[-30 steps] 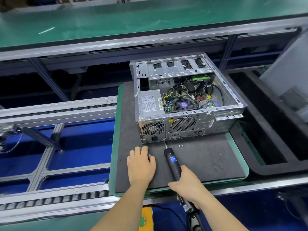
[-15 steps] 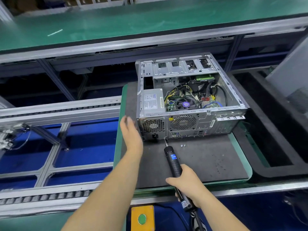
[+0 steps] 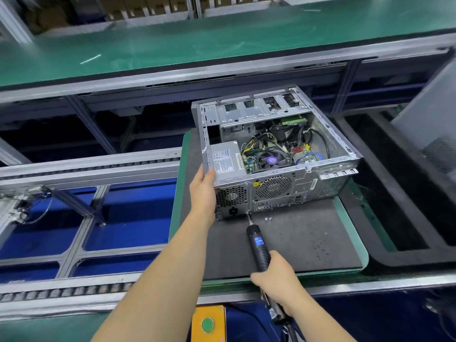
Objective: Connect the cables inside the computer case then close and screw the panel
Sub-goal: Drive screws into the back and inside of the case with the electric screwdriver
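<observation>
An open grey computer case (image 3: 278, 191) lies on its side on a dark mat (image 3: 308, 243), rear panel toward me. Inside show a power supply (image 3: 225, 160), a fan and loose yellow, black and blue cables (image 3: 261, 141). My left hand (image 3: 203, 187) grips the case's near left corner, thumb over the top edge. My right hand (image 3: 277, 277) holds a black electric screwdriver (image 3: 256, 245), its bit touching the bottom of the rear panel. Two small screws (image 3: 267, 219) lie on the mat beside the bit. A grey side panel (image 3: 434, 134) leans at the right edge.
The mat sits on a green-rimmed pallet (image 3: 355, 228) on a roller conveyor (image 3: 74, 290). A black foam tray (image 3: 399, 193) lies to the right. A green workbench (image 3: 197, 40) runs across the back. A yellow box with a green button (image 3: 208, 324) sits below the front rail.
My left hand lifted off the mat, moved forward and took hold of the case's near left corner. The right hand and screwdriver stayed in place.
</observation>
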